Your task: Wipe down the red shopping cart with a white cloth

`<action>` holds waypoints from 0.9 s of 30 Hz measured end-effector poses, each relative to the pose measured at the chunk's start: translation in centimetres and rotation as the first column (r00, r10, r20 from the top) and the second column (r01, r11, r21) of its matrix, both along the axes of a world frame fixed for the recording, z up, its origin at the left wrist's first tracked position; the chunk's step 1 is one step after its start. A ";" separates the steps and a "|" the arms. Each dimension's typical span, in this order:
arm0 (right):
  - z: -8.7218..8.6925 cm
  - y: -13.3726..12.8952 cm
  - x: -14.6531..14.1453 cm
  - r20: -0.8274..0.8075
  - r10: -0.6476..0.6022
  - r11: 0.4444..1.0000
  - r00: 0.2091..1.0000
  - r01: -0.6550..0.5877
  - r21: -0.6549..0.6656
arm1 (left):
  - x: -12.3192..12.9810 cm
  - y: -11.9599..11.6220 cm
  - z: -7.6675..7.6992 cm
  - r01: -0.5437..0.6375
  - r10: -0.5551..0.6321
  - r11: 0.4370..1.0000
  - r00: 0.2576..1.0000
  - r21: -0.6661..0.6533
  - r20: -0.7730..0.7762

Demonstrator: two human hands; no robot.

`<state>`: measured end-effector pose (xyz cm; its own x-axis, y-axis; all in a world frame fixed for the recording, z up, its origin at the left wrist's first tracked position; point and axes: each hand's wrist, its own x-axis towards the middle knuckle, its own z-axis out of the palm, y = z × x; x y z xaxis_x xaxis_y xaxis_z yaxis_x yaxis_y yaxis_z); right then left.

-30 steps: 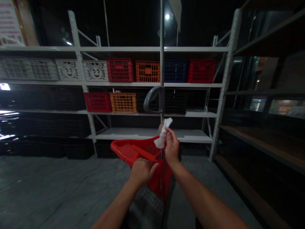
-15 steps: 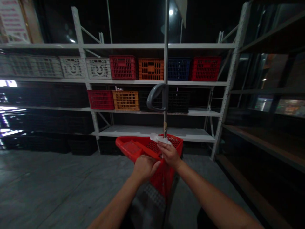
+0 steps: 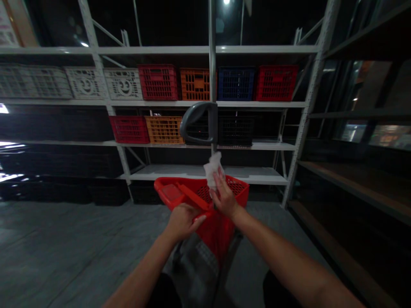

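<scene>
My right hand (image 3: 225, 199) pinches a crumpled white tissue (image 3: 213, 170) between its fingers, just above the rim of a red plastic shopping basket (image 3: 238, 186). My left hand (image 3: 182, 222) is closed around the near red edge of that basket, with its fingers curled over. The basket stands on a cart with a grey base (image 3: 192, 261). A thin metal pole (image 3: 212, 51) rises behind the tissue and carries a grey plastic loop handle (image 3: 196, 123).
White metal shelving (image 3: 199, 102) stands ahead, holding red, orange, blue and white crates (image 3: 195, 84). Dark crates (image 3: 109, 192) line the floor to the left. Grey concrete floor (image 3: 64, 239) spreads around the cart, and dark wooden shelves (image 3: 346, 179) stand at right.
The tissue has gone from lying low over the basket to standing upright in my right hand, as in the oldest frame. The whole view has shifted slightly, with the shelves higher.
</scene>
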<state>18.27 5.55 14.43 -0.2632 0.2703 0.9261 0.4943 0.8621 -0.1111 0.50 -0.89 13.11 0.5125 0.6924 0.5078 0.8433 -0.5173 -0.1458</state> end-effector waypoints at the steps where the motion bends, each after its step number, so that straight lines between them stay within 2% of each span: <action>1: -2.2 -0.4 -0.2 -0.034 -0.004 0.996 0.999 0.001 -0.090 | -0.4 0.1 0.0 0.013 -0.013 1.000 1.000 0.003 -0.002; 3: -5.9 -0.9 -0.5 -0.081 -0.017 0.969 0.997 -0.004 -0.247 | -1.1 0.2 0.0 0.034 -0.033 0.999 0.999 0.001 -0.005; 5: -8.5 -1.1 -0.5 -0.072 -0.040 0.948 0.997 0.015 -0.318 | -1.8 0.3 0.1 0.050 -0.050 0.999 0.999 -0.011 0.000; 8: -10.0 -1.3 0.3 0.013 -0.090 0.947 0.996 0.090 -0.308 | -2.7 -0.1 0.9 0.080 -0.080 0.996 0.997 -0.048 0.000; 10: -9.7 -1.3 0.9 0.069 -0.139 0.935 0.988 0.154 -0.318 | -2.6 -0.9 1.6 0.056 -0.056 0.998 0.998 -0.028 -0.007; 12: -9.1 -1.4 0.9 0.105 -0.159 0.919 0.982 0.186 -0.347 | -1.7 -1.9 2.2 -0.053 0.052 0.997 0.999 0.048 0.006; 14: -8.4 -1.5 0.1 0.112 -0.086 0.924 0.990 0.122 -0.362 | -0.3 -2.7 2.3 -0.193 0.190 0.977 0.981 0.087 0.038; 17: -8.2 -2.2 -1.6 0.072 0.089 0.937 0.993 -0.059 -0.344 | 1.6 -3.2 1.5 -0.361 0.361 0.933 0.932 -0.003 0.024; 19: -8.2 -2.7 -2.3 0.057 0.149 0.933 0.987 -0.122 -0.338 | 1.9 -3.2 1.0 -0.463 0.463 0.885 0.886 -0.053 -0.030; 21: -8.1 -3.2 -2.2 0.092 0.200 0.917 0.976 -0.153 -0.369 | 1.3 -3.2 0.6 -0.484 0.478 0.873 0.874 -0.062 -0.089; 23: -7.6 -3.2 -1.6 0.142 0.267 0.879 0.953 -0.181 -0.441 | 0.1 -3.5 0.4 -0.431 0.422 0.901 0.897 -0.050 -0.131; 25: -6.6 -2.5 -0.9 0.164 0.320 0.831 0.933 -0.193 -0.522 | -1.1 -3.8 0.2 -0.394 0.386 0.919 0.910 -0.026 -0.151; 27: -5.3 -1.2 -0.7 0.126 0.311 0.800 0.942 -0.188 -0.571 | -2.3 -4.0 0.1 -0.385 0.380 0.923 0.912 -0.006 -0.157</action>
